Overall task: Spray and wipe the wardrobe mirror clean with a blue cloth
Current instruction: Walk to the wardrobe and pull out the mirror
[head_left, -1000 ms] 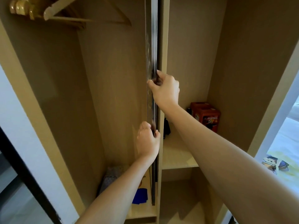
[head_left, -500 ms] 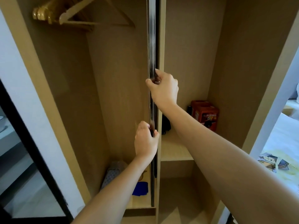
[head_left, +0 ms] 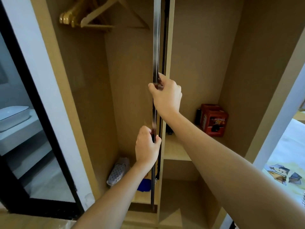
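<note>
The wardrobe mirror (head_left: 156, 38) stands edge-on in the middle of the open wardrobe, a thin dark strip running from top to bottom. My right hand (head_left: 166, 95) grips its edge at mid height, thumb on the left side. My left hand (head_left: 146, 146) grips the same edge lower down. A blue cloth (head_left: 144, 185) lies on the bottom shelf of the left compartment, partly hidden behind my left forearm. No spray bottle is in view.
Wooden hangers (head_left: 92, 17) hang at the upper left. A grey perforated slipper (head_left: 118, 171) leans on the left compartment's floor. A red box (head_left: 213, 120) sits on the right shelf. A black-framed glass door (head_left: 33, 129) stands at left, a bed (head_left: 287, 162) at right.
The view has shifted left and pulled back a little, showing more of the glass door and the hangers. Both hands keep their grip on the mirror edge at about the same heights.
</note>
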`<state>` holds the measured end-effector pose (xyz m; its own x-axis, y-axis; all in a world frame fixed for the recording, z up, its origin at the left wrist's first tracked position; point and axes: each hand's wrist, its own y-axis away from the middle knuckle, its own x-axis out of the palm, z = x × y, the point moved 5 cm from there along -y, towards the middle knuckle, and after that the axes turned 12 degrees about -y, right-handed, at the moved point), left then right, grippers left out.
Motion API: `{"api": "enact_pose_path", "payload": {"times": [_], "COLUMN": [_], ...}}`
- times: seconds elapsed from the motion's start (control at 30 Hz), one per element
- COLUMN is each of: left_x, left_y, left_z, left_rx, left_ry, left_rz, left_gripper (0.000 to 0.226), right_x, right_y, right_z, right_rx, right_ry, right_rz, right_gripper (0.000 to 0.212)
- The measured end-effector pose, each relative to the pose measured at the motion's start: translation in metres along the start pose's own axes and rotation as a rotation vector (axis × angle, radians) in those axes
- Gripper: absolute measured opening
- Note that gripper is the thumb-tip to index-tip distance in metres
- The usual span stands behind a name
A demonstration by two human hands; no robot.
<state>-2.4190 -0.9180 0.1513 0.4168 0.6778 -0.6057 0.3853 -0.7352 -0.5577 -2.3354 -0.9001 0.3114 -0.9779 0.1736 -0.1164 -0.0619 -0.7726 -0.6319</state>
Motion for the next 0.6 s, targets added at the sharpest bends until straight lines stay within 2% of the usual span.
{"api": "enact_pose_path", "payload": {"times": [0.3,0.6], "left_x": [-0.014,-0.012], "left_y": [0.010,0.014], "left_z": [-0.004,-0.016], "left_rx": [0.024,0.003], "left_ry": [-0.010,0.001], "left_rz": [0.052,0.096], "left_gripper": [0.020,0.021], "right_x": [-0.005,-0.015], "right_y": [0.012,0.005], "right_z": [0.010,0.005], "right_rx": [0.019,0.003], "right_ry": [0.001,0.010], "right_rz": [0.005,0.013], "right_gripper": [0.048,0.030]}}
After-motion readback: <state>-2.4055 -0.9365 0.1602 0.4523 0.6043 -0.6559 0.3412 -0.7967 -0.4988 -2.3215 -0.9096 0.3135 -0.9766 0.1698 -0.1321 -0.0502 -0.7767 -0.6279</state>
